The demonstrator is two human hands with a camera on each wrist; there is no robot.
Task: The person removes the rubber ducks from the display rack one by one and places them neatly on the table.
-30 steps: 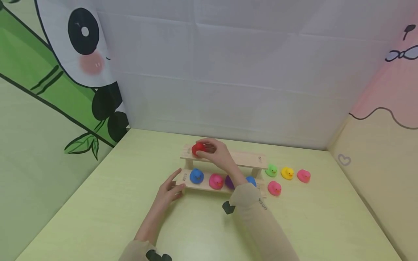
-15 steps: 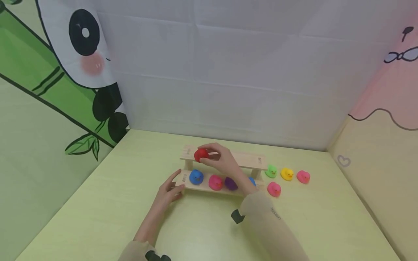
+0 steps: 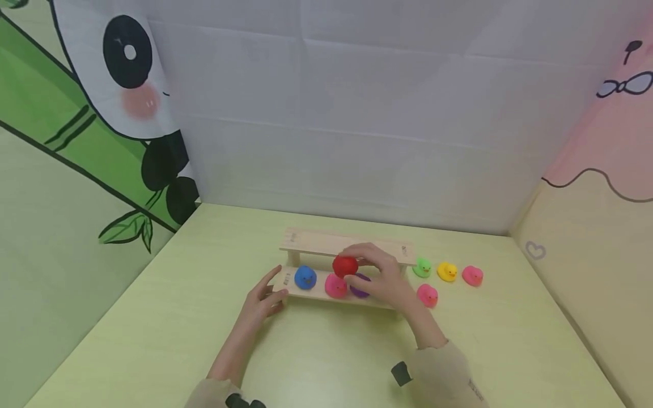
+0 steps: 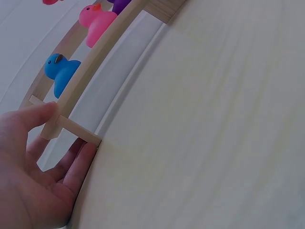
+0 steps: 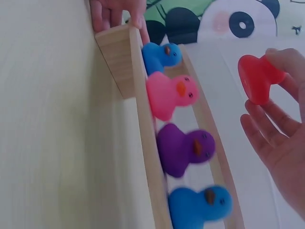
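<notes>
My right hand (image 3: 384, 279) pinches a red rubber duck (image 3: 344, 265) between thumb and fingers. It holds the duck in the air in front of the upper shelf of a two-tier wooden rack (image 3: 313, 241). On the lower shelf sit a blue duck (image 3: 305, 277), a pink duck (image 3: 335, 285) and a purple duck (image 3: 360, 287). A second blue duck (image 5: 198, 207) shows in the right wrist view; the right hand hides it in the head view. My left hand (image 3: 261, 301) grips the rack's left end, thumb at the lower shelf's edge and fingers by the leg (image 4: 78, 130).
Right of the rack, a green duck (image 3: 422, 267), a yellow duck (image 3: 447, 271) and two pink ducks, one at the front (image 3: 427, 295) and one farther right (image 3: 473, 276), rest on the pale table (image 3: 153, 317). Printed cloth walls (image 3: 357, 130) enclose the back and sides.
The right hand has lifted the red duck off the left end of the upper shelf and brought it rightward and toward the front. The left hand stays in place on the rack.
</notes>
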